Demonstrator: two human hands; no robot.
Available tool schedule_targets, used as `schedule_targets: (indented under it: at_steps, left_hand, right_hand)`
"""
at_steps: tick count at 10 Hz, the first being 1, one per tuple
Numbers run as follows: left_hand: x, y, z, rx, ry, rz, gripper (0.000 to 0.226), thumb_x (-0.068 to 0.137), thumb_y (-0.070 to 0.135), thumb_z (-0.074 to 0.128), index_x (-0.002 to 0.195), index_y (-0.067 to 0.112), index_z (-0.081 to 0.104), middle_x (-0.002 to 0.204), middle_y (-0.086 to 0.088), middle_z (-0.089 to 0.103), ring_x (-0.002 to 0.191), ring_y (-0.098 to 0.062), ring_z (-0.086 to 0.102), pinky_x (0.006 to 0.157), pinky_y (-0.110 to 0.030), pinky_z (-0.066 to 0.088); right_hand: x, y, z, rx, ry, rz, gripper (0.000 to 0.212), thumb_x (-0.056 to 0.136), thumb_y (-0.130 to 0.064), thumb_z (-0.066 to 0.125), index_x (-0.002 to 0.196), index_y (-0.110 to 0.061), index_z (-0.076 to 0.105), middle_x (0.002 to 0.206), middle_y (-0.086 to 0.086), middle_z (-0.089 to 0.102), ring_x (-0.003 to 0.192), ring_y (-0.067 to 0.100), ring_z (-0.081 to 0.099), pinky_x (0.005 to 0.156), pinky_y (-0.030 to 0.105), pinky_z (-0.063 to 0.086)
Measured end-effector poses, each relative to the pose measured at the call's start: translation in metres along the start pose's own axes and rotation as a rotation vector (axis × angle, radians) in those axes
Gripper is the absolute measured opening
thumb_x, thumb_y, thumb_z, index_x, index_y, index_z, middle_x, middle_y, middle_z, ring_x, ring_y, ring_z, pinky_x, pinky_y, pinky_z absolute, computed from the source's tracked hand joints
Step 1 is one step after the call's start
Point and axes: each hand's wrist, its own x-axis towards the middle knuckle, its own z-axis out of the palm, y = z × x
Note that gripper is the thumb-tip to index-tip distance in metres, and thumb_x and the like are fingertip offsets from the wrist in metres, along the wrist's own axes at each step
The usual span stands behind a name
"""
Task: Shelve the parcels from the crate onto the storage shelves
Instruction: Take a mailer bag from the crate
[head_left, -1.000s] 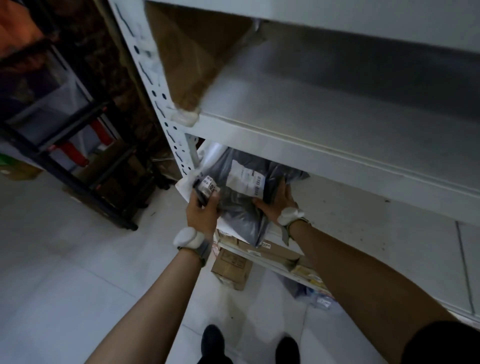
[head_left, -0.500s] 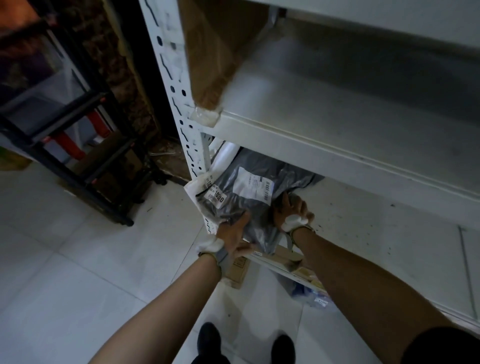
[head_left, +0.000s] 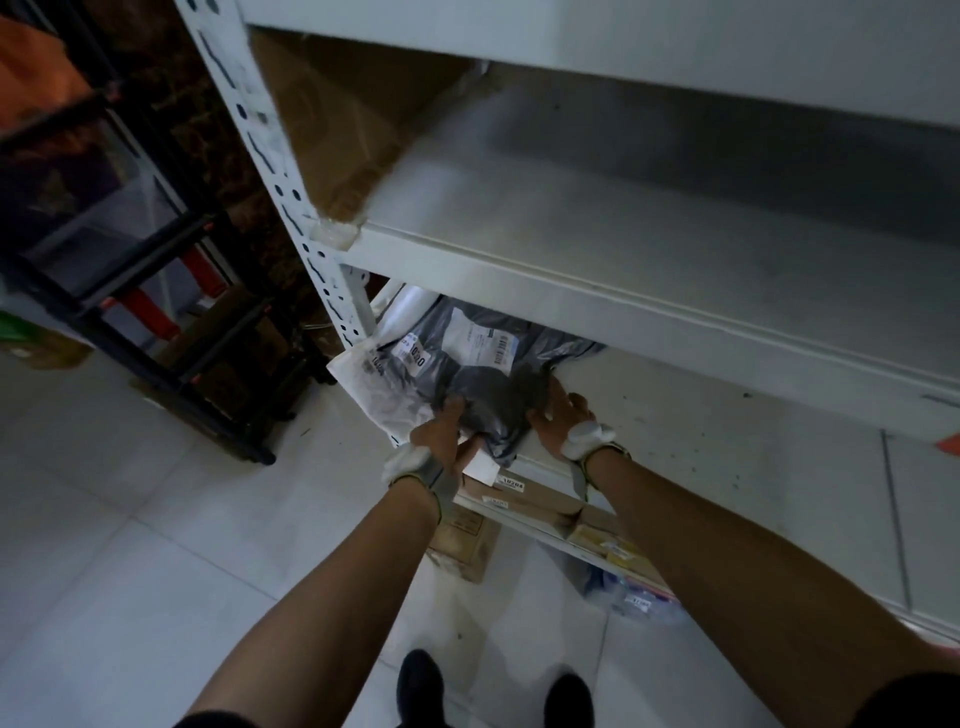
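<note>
**Grey parcel at the left front corner of the shelf**

The grey parcel (head_left: 483, 374) lies on the shelf (head_left: 701, 441) at its left end, close to the front edge, and its near corner droops over that edge. It is a soft, crumpled plastic bag with a white printed label (head_left: 478, 340) and a smaller numbered sticker facing up. Its far end runs out of sight under the board above.

It rests on a white parcel (head_left: 374, 395), which juts out past the front edge and to the left, just beside the post (head_left: 291, 208).

The two hands are apart, one on each side of the grey parcel. The left hand (head_left: 441, 434) grips its near edge, fingers dug in on top and thumb below. The right hand (head_left: 558, 415) presses on its right side with fingers fairly straight, the heel over the shelf board.

To the right of that hand the speckled white board runs on open. The upper shelf (head_left: 623, 249) sits low over the parcel, so the gap above it is narrow. A cardboard sheet (head_left: 337, 130) leans at the left end of the upper shelf.

Below, flat boxes (head_left: 530, 499) fill the next level, and another box (head_left: 462, 540) stands on the tiled floor (head_left: 130, 545). A black rack (head_left: 171, 322) stands well off to the left. The person's shoes (head_left: 420, 680) are close to the front of the shelves.
</note>
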Motion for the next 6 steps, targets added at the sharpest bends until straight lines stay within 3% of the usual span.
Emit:
schedule_targets:
  at_steps: [1,2,3,4,5,6]
  left_hand:
    - [-0.017,-0.018,0.001,0.173,0.028,-0.016,0.054,0.088,0.027,0.072,0.131,0.0,0.054,0.133,-0.017,0.059,0.107,-0.025,0.063,0.088,-0.037,0.056]
    - [-0.03,-0.046,0.0,0.479,0.03,-0.033,0.06,0.085,0.035,0.074,0.129,-0.001,0.056,0.133,-0.021,0.058,0.119,-0.036,0.06,0.094,-0.044,0.054]
    - [-0.049,-0.062,0.002,0.861,0.029,0.091,0.075,0.085,0.043,0.073,0.141,0.003,0.042,0.141,-0.014,0.049,0.124,-0.035,0.054,0.097,-0.035,0.047]
    - [-0.071,-0.082,0.006,1.063,-0.013,0.161,0.08,0.089,0.045,0.067,0.148,0.008,0.028,0.139,-0.012,0.052,0.12,-0.03,0.055,0.09,-0.029,0.043]
    - [-0.093,-0.101,0.013,1.215,-0.053,0.302,0.082,0.089,0.047,0.066,0.152,0.016,0.024,0.146,-0.004,0.045,0.131,-0.029,0.049,0.094,-0.026,0.04]
    - [-0.116,-0.12,0.024,1.376,-0.136,0.471,0.089,0.089,0.049,0.065,0.156,0.017,0.016,0.157,-0.007,0.034,0.14,-0.028,0.039,0.11,-0.031,0.033]
  right_hand:
    - [-0.022,0.022,-0.006,0.082,0.041,0.051,0.079,0.099,-0.054,0.042,0.158,-0.024,0.0,0.161,0.017,0.016,0.142,0.041,0.03,0.114,0.05,0.029]
    - [-0.039,0.049,-0.007,0.155,0.032,0.021,0.08,0.098,-0.059,0.039,0.158,-0.024,0.0,0.161,0.017,0.017,0.142,0.04,0.031,0.114,0.053,0.032]
    - [-0.06,0.079,-0.012,0.089,0.039,0.002,0.079,0.098,-0.06,0.036,0.158,-0.024,-0.001,0.162,0.015,0.016,0.143,0.039,0.031,0.114,0.052,0.031]
    - [-0.078,0.11,-0.01,0.021,0.089,-0.045,0.076,0.1,-0.057,0.036,0.158,-0.022,0.003,0.161,0.014,0.019,0.142,0.036,0.031,0.115,0.049,0.029]
    - [-0.099,0.14,-0.007,-0.03,0.151,-0.092,0.074,0.1,-0.056,0.036,0.158,-0.02,0.008,0.16,0.013,0.024,0.142,0.033,0.031,0.118,0.048,0.023]
    - [-0.124,0.17,0.0,-0.115,0.243,-0.112,0.087,0.089,-0.074,0.018,0.158,-0.021,0.014,0.161,0.01,0.024,0.147,0.03,0.025,0.12,0.053,0.012]
